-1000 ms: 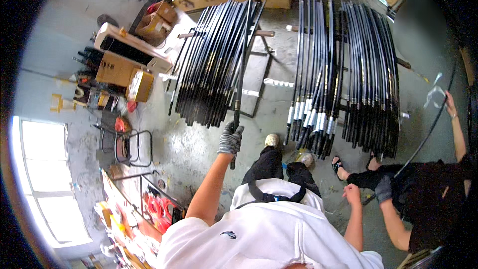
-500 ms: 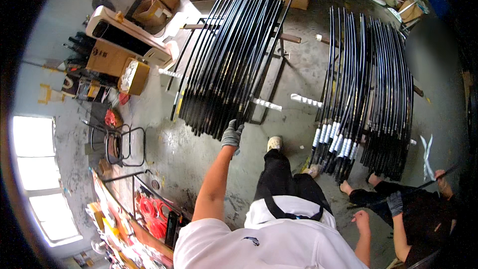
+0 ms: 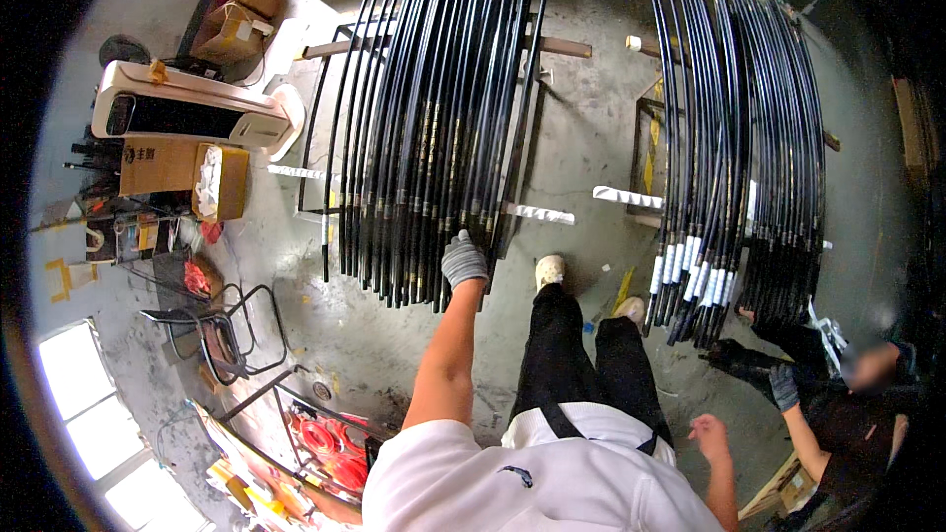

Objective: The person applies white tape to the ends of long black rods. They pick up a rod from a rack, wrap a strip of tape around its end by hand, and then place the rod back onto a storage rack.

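Long black poles (image 3: 404, 138) with gold markings lie side by side across a rack in front of me. At their near ends my left hand (image 3: 464, 260), in a grey knitted glove, is closed around a black pole at the right side of the bundle. The glove covers the part it grips. My right hand (image 3: 709, 436) is bare and hangs low by my right side, away from the poles. Its fingers are loosely bent and a little apart, with nothing visible in them.
Another set of black poles (image 3: 695, 138), some with white-wrapped ends (image 3: 690, 266), rests at the right. A co-worker's gloved hand (image 3: 783, 389) is at the lower right. White-wrapped rack bars (image 3: 542, 214) stick out between the sets. At the left stand a chair frame (image 3: 236, 335) and cartons (image 3: 158, 166).
My view has shifted closer to the left bundle. My left hand has gone from reaching at the pole ends to closing on one. My right hand's fingers have loosened slightly.
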